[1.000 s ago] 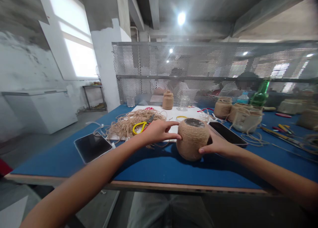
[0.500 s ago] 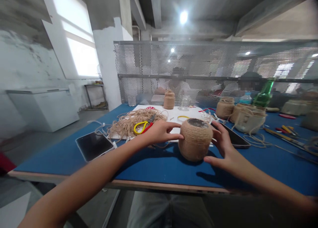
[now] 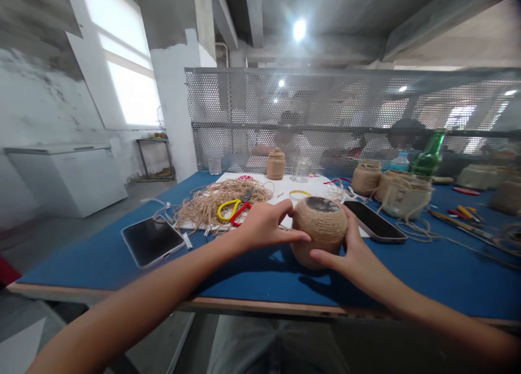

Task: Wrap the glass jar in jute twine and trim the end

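Note:
A round jar wrapped in twine [image 3: 319,227] stands near the front of the blue table, its dark, flat end facing up. My right hand [image 3: 352,252] wraps its right side, thumb across the front and the other fingers hidden behind. On the left side, my left hand [image 3: 271,224] has its thumb on the wrap and its fingers bent at the upper edge. Just beyond that hand lie scissors [image 3: 235,207] with one yellow and one red handle, resting on a loose heap of twine [image 3: 203,203].
Phones lie at left [image 3: 152,241] and right [image 3: 376,222]. A small twine-covered jar [image 3: 275,165], a glass jar [image 3: 302,169] and a yellow ring [image 3: 299,193] are farther back. Several twine-wrapped jars [image 3: 366,177], a green bottle [image 3: 429,154] and tools [image 3: 468,214] occupy the right. A perforated metal screen [image 3: 244,113] borders the back.
My right hand has closed in on the jar from the right, its thumb now on the front. My left thumb has shifted forward onto the wrap, and the jar looks slightly tilted.

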Demonstrator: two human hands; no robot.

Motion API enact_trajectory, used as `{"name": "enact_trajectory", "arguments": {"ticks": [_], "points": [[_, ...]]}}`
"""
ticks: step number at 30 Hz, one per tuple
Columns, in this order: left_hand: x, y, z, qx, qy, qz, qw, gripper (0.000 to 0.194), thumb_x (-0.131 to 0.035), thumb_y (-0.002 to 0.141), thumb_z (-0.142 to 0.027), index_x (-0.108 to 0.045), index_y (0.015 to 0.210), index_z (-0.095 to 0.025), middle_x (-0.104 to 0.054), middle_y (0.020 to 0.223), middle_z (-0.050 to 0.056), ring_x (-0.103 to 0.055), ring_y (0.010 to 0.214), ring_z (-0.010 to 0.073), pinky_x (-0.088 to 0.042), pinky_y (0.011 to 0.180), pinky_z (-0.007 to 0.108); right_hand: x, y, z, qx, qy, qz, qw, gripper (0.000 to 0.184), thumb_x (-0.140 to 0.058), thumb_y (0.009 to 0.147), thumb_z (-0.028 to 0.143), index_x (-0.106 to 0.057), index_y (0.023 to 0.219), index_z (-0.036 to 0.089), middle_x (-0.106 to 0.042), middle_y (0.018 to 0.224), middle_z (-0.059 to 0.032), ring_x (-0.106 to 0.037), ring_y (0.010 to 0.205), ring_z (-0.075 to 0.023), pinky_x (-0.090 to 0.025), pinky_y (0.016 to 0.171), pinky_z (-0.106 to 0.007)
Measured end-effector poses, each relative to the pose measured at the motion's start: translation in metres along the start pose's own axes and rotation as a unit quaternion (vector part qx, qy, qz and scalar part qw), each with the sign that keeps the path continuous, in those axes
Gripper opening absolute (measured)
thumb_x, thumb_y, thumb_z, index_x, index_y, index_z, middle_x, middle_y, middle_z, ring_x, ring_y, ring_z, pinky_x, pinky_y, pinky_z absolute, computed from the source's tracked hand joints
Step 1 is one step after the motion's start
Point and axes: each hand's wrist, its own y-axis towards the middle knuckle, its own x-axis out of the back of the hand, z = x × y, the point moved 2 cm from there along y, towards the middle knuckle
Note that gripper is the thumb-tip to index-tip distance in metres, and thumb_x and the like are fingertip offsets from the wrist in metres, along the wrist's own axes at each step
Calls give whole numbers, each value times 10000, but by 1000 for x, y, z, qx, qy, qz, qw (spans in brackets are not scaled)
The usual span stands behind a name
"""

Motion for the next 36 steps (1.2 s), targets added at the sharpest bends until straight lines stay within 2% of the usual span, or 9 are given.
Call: {"name": "enact_trajectory", "arguments": {"ticks": [5, 12, 18, 21, 24, 26, 29, 31, 36], "points": [[4, 4, 3, -28, 2, 26, 999, 475, -582, 656, -624, -537, 792, -170, -406, 531, -75, -373, 489, 65, -219, 486, 182, 2, 6, -5, 15, 5, -8, 1000, 841, -703, 641, 396, -188, 1297, 286, -334, 1368, -103, -358, 1243, -305, -302, 1026, -483], [7, 8, 12, -29, -31, 76, 996, 402, -542, 733, -570, -564, 825, -179, -431, 530, -76, -397, 489, 59, -249, 502, 171, 17, 25, -19, 44, 63, 99, 992, 865, -721, 620, 372, -209, 1307, 253, -413, 1321, -105, -417, 1204, -278, -365, 990, -421], [7, 10, 19, -25, -21, 87, 996, 368, -514, 770, -532, -628, 862, -194, -437, 534, -60, -388, 494, 66, -252, 507, 170, 25, 39, -31, 78, 61, 146, 984, 937, -743, 568, 404, -237, 1336, 224, -361, 1381, -106, -336, 1263, -279, -285, 1035, -424], [7, 10, 20, -32, -24, 87, 995, 349, -499, 792, -505, -648, 875, -201, -465, 546, -49, -396, 506, 68, -260, 514, 170, 28, 43, -36, 65, 68, 172, 981, 988, -734, 564, 447, -204, 1368, 228, -357, 1391, -96, -304, 1282, -283, -266, 1041, -441], [5, 9, 21, -38, -30, 88, 995, 340, -486, 809, -484, -657, 883, -199, -494, 537, -45, -399, 493, 65, -261, 507, 171, 30, 42, -36, 55, 53, 188, 979, 963, -710, 600, 456, -188, 1380, 243, -344, 1399, -86, -259, 1305, -277, -231, 1055, -446], [3, 8, 21, -42, -34, 90, 994, 340, -470, 823, -467, -662, 862, -189, -527, 549, -35, -417, 500, 66, -269, 509, 172, 30, 38, -33, 64, 29, 168, 983, 995, -717, 599, 446, -145, 1388, 250, -289, 1423, -92, -226, 1319, -275, -189, 1068, -453], [0, 7, 21, -48, -38, 94, 994, 348, -444, 842, -446, -666, 831, -178, -574, 587, -19, -450, 526, 71, -290, 523, 171, 27, 27, -23, 76, 11, 68, 995, 1086, -739, 580, 425, -33, 1391, 274, -212, 1442, -106, -218, 1320, -278, -182, 1064, -472], [-1, 6, 21, -50, -36, 95, 994, 353, -437, 845, -445, -667, 829, -178, -580, 585, -18, -455, 526, 73, -297, 526, 170, 21, 18, -12, 70, 3, 19, 997, 1101, -745, 580, 410, -3, 1384, 290, -240, 1422, -114, -268, 1297, -283, -215, 1051, -484], [0, 6, 19, -58, -22, 86, 994, 341, -438, 846, -429, -664, 804, -178, -583, 583, -17, -463, 528, 73, -308, 536, 169, 8, 10, 7, 43, -35, -24, 998, 1014, -726, 611, 395, -59, 1366, 280, -308, 1370, -120, -358, 1240, -289, -290, 1027, -468]]}}
